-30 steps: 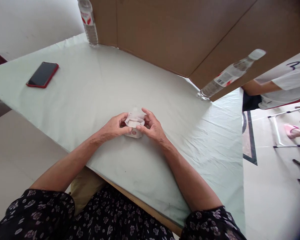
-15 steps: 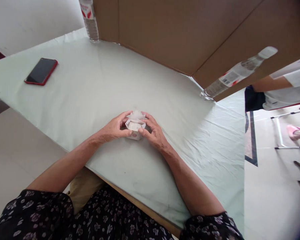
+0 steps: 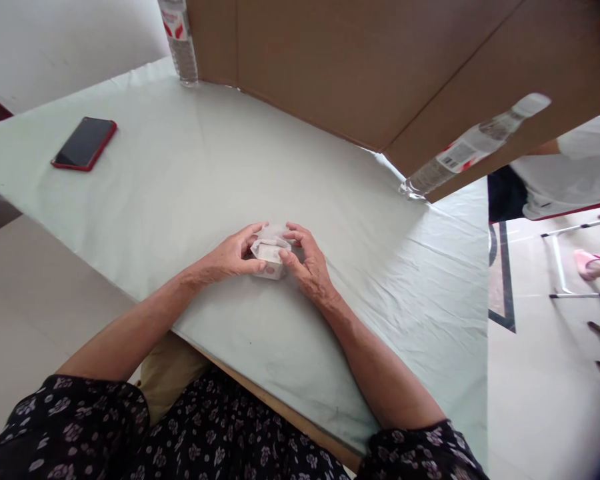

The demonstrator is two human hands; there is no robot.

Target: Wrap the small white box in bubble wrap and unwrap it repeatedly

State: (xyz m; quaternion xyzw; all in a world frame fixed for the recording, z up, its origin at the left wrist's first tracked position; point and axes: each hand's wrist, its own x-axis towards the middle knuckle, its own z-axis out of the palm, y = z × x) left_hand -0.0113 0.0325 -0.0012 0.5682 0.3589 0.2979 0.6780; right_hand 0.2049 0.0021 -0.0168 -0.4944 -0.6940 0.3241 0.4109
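The left hand (image 3: 234, 255) is pinching the box (image 3: 273, 271), perhaps keeping it steady on the worktop (image 3: 220, 167). The right hand (image 3: 310, 263) is curving by its other side; I can't tell if it's squeezing. Two bottles (image 3: 460, 155) are maybe propping the cardboard (image 3: 305, 67).

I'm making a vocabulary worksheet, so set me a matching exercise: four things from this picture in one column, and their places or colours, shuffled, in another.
Things
1. phone
2. small whitish packet
3. cardboard panel
4. tablecloth

Places or colours
A. between the left hand and the right hand
B. brown
C. pale green
D. dark face, red edge

Right pairs: 1-D, 2-A, 3-B, 4-C
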